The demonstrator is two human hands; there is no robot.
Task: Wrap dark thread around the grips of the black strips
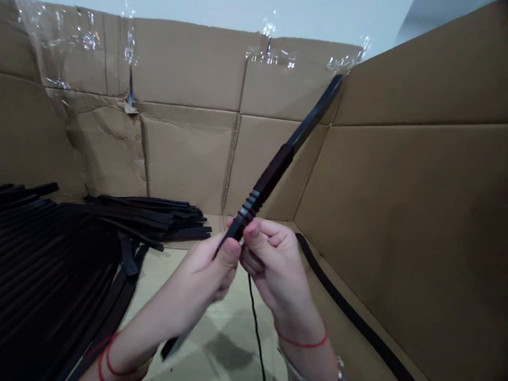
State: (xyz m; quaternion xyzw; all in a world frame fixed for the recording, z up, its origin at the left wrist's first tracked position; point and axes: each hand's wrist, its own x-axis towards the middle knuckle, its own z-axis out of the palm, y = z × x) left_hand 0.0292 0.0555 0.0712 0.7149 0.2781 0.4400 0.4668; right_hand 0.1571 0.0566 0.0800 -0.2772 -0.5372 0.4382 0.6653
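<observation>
A long, narrow black strip (318, 111) slants up to the right in front of me. Dark cord (274, 169) is wound tightly round its middle, with looser, spaced turns nearer my hands. My left hand (211, 266) is closed round the strip just below those turns, thumb on top. Close beside it, my right hand (272, 257) has its fingers curled in and its thumb pressed at the lowest turns, pinching the cord. A loose length of cord (257, 334) hangs down from between the hands. The strip's lower end shows beneath my left forearm.
Many black strips (26, 254) lie piled at the left, with a smaller bundle (148, 215) behind. A single black strip (350, 307) lies along the right side. Taped cardboard walls (187, 149) stand behind and to the right of a pale work surface (191, 376).
</observation>
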